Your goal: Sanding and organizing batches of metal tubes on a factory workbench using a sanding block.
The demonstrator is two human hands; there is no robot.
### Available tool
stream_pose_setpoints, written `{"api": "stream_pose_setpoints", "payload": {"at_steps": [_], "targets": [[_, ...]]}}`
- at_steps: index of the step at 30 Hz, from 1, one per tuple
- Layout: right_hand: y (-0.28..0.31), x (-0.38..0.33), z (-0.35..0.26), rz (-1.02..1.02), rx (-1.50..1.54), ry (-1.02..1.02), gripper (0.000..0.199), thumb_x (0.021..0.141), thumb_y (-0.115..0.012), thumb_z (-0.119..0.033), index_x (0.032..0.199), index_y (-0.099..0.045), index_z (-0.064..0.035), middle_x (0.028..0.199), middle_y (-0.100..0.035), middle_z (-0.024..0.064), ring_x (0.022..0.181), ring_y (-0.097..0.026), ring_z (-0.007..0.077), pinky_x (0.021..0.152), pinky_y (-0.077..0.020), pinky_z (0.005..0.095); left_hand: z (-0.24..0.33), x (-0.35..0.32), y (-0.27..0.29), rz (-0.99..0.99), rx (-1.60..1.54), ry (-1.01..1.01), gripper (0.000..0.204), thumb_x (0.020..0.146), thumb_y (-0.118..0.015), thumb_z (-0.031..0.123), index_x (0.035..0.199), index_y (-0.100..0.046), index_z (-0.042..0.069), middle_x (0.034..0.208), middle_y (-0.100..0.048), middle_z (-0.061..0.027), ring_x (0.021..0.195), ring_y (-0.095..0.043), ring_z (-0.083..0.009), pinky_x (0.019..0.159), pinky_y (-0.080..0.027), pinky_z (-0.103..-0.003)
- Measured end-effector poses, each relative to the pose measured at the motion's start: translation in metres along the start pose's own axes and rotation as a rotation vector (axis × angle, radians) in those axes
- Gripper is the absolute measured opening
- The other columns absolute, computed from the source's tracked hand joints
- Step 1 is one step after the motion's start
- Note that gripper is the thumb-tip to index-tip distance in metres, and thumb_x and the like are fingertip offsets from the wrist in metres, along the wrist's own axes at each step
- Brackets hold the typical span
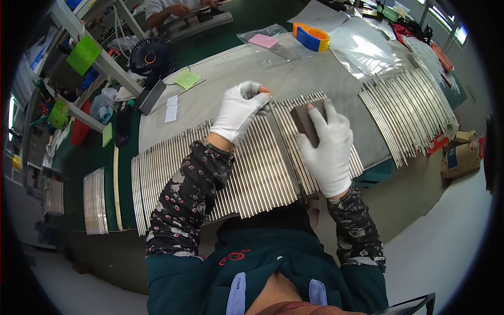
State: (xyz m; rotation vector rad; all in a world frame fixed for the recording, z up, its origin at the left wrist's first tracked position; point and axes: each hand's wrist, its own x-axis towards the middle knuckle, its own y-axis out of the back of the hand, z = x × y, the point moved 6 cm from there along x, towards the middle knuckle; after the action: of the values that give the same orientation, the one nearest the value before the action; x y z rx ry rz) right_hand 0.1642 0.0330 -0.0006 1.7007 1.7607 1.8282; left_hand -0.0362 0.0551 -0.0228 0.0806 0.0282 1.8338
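My left hand (236, 113), in a white glove with bare fingertips, is closed in a pinch at the far end of a thin metal rod (283, 149). This rod lies beside a dark gap between two groups of rods. My right hand (331, 149), gloved the same way, grips a brown rectangular block (304, 123) over the right group of rods (295, 157). The block's underside is hidden. Under my left forearm spreads a wide row of shiny rods (254, 181), laid side by side with their near ends toward me.
More rods (407, 113) lie at the right on the grey table sheet (210, 100). Farther back are an orange-and-blue tape roll (311, 38), plastic bags (365, 44) and a black fan (150, 56). Shelving posts (100, 42) rise at the left. Another person's hands (179, 9) work across the table.
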Motion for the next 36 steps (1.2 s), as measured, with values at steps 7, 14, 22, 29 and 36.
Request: {"api": "stream_pose_setpoints", "payload": {"at_steps": [7, 14, 22, 29, 36], "targets": [[-0.007, -0.017, 0.031, 0.057, -0.050, -0.062, 0.055, 0.072, -0.077, -0.021, 0.123, -0.066, -0.0047, 0.135, -0.057, 0.0246, 0.112, -0.058, 0.0390, 0.092, -0.0487, 0.0490, -0.010, 0.001, 0.006, 0.021, -0.031, 0.050, 0.017, 0.096, -0.068, 0.010, 0.109, -0.066, -0.001, 0.089, -0.070, -0.0051, 0.073, -0.066, -0.0094, 0.069, -0.057, -0.023], [0.009, -0.045, 0.063, 0.021, 0.049, -0.074, 0.057, 0.072, -0.076, -0.013, 0.127, -0.064, -0.0015, 0.139, -0.054, 0.0265, 0.113, -0.056, 0.0412, 0.098, -0.0462, 0.0488, -0.048, 0.030, 0.012, 0.022, 0.272, 0.141, 0.021, 0.089, -0.071, 0.009, 0.107, -0.070, -0.002, 0.090, -0.070, -0.0040, 0.081, -0.065, -0.0112, 0.076, -0.051, -0.023], [0.033, -0.072, 0.087, -0.033, 0.030, -0.112, 0.060, 0.074, -0.074, -0.010, 0.132, -0.060, 0.0004, 0.144, -0.050, 0.0278, 0.118, -0.052, 0.0403, 0.103, -0.0425, 0.0472, -0.063, 0.043, 0.013, 0.164, 0.702, -0.004, 0.032, 0.085, -0.073, 0.015, 0.113, -0.070, 0.001, 0.104, -0.072, -0.0121, 0.096, -0.067, -0.0220, 0.089, -0.052, -0.032], [0.038, -0.079, 0.091, -0.065, 0.023, -0.124, 0.063, 0.074, -0.073, -0.010, 0.134, -0.058, 0.0008, 0.145, -0.048, 0.0278, 0.120, -0.051, 0.0402, 0.104, -0.0415, 0.0479, -0.032, -0.040, -0.049, -0.273, 1.082, -0.599, 0.066, 0.087, -0.071, 0.034, 0.140, -0.051, 0.001, 0.151, -0.042, -0.0250, 0.144, -0.037, -0.0418, 0.118, -0.030, -0.053], [0.015, -0.032, 0.074, -0.136, 0.004, -0.015, 0.054, 0.073, -0.073, -0.014, 0.124, -0.065, 0.0013, 0.138, -0.055, 0.0284, 0.114, -0.056, 0.0417, 0.099, -0.0460, 0.0488, -0.042, -0.077, -0.086, -0.622, 1.092, -0.708, 0.071, 0.085, -0.069, 0.046, 0.141, -0.052, 0.005, 0.149, -0.042, -0.0236, 0.140, -0.039, -0.0392, 0.118, -0.024, -0.057]]}}
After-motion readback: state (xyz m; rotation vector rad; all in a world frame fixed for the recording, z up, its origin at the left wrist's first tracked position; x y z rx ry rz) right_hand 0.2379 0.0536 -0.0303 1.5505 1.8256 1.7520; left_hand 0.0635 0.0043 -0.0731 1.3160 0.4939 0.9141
